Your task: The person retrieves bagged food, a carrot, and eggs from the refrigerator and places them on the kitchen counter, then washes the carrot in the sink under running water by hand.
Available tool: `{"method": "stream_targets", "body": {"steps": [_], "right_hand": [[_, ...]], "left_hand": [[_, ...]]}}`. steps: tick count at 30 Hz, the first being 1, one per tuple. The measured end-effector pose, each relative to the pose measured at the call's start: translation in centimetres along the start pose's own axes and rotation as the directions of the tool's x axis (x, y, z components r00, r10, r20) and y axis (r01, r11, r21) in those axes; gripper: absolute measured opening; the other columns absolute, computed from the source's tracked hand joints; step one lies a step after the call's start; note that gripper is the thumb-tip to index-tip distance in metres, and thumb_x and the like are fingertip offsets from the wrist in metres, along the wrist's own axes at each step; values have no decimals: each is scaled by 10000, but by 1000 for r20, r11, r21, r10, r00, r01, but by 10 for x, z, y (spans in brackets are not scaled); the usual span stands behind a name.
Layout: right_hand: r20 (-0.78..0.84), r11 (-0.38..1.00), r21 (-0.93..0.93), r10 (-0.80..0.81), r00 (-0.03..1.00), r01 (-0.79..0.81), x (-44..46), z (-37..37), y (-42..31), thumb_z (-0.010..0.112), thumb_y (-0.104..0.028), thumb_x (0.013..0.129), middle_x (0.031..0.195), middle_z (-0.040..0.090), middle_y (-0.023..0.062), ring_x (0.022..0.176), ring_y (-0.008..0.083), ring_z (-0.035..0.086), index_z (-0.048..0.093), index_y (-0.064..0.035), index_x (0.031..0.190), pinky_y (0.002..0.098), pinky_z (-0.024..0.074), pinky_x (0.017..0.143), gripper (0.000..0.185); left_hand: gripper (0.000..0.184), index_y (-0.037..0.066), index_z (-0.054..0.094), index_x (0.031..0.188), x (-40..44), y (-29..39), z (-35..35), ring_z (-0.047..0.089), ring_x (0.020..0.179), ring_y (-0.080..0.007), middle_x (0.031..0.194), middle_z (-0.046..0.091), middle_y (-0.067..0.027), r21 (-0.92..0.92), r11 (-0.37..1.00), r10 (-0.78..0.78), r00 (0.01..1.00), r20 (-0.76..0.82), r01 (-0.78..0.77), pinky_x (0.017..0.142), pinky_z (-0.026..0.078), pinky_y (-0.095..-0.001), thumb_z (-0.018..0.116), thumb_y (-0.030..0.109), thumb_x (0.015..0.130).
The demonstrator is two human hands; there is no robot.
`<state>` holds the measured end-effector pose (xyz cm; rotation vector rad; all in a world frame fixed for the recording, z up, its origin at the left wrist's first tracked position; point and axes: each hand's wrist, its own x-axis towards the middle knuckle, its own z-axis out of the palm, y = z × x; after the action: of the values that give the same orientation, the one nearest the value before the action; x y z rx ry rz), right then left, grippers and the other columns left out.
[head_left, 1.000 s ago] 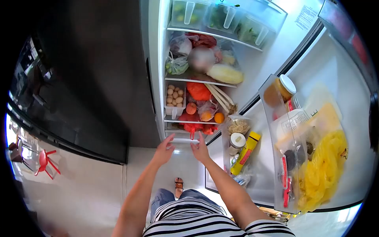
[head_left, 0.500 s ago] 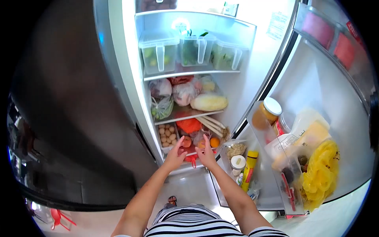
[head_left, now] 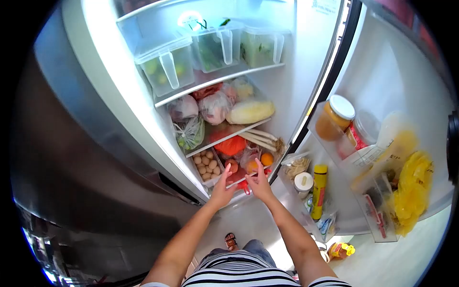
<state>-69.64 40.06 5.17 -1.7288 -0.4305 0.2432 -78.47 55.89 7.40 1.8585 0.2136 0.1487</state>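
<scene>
Looking firm, smooth and easily bruised, an apple (head_left: pixel 232 165) low in the refrigerator (head_left: pixel 299 79) likely suits a light, cupped hold around its sides. It lies just to the far side of the left hand (head_left: pixel 222 193), contact unclear, with bagged fruit (head_left: pixel 251 165) beyond the right hand (head_left: pixel 260 185). Both hands have fingers spread and curved, visibly holding nothing.

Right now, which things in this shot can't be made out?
- Red bag low in the fridge: head view, partly hidden by the right hand.
- Contents of the orange-red bag: head view, hidden by the bag itself.
- Load on the highest visible shelf: head view, cut off by the top edge.
- Print on the wall label: head view, too small, also cut off by the top edge.
</scene>
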Motion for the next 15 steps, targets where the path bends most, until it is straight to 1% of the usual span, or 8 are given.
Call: {"method": "stream_targets", "body": {"steps": [5,6,7,9,10,11,12,15], "right_hand": [[3,995,31,91,996,-91,-17,3,33,649,-145,879,1210,512,195,895,222,637,150,-134,1488,330,516,770,788],[-5,995,22,96,995,-96,-20,3,36,650,-147,878,1202,517,190,896,222,636,151,-134,1488,332,515,772,788],[-14,995,12,104,994,-104,-24,3,40,652,-149,878,1194,521,185,897,222,636,152,-134,1487,333,514,775,788],[-11,999,-27,45,999,-45,-29,2,57,650,-152,879,1221,513,197,906,233,634,171,-131,1485,327,513,776,773],[-5,998,-42,44,999,-44,-33,1,61,648,-149,879,1228,511,202,904,235,635,176,-131,1484,326,512,777,767],[1,998,-56,41,999,-41,-39,-1,65,647,-147,880,1236,509,206,903,237,636,181,-130,1483,326,512,778,762],[13,999,-24,30,999,-29,-44,-4,72,643,-138,880,1270,486,236,930,232,633,191,-128,1482,323,511,774,753],[-11,993,-100,-68,998,67,-52,-9,84,634,-59,853,1381,414,226,1078,294,584,209,-97,1474,318,534,782,754]], "left_hand": [[791,199,194,1502,-10,-20,13,591,1077,-254,1376,453,-209,-17,997,-78,995,60,79,819,509,-337,640,77,861],[786,199,194,1503,-11,-21,16,590,1056,-245,1378,453,-201,-12,993,-117,991,63,118,812,508,-332,631,67,863],[789,211,183,1505,-13,-25,19,578,1051,-228,1384,443,-195,-2,995,-98,993,60,99,823,506,-330,620,50,869],[798,236,161,1510,-16,-35,29,555,1043,-192,1398,423,-181,8,998,-65,996,57,64,845,502,-326,597,17,879],[798,236,167,1510,-18,-41,34,558,1046,-193,1396,430,-167,-3,988,-153,987,53,153,834,503,-321,591,3,875],[798,237,169,1510,-23,-46,41,559,1047,-194,1396,430,-164,-25,984,-173,984,51,175,828,504,-317,590,1,874],[798,237,170,1510,-26,-46,46,560,1049,-195,1396,431,-161,-47,981,-186,981,46,188,821,504,-314,588,0,873],[804,246,164,1513,-34,-63,60,566,1046,-196,1393,437,-156,-67,977,-199,979,42,202,811,502,-302,587,7,872]]}}
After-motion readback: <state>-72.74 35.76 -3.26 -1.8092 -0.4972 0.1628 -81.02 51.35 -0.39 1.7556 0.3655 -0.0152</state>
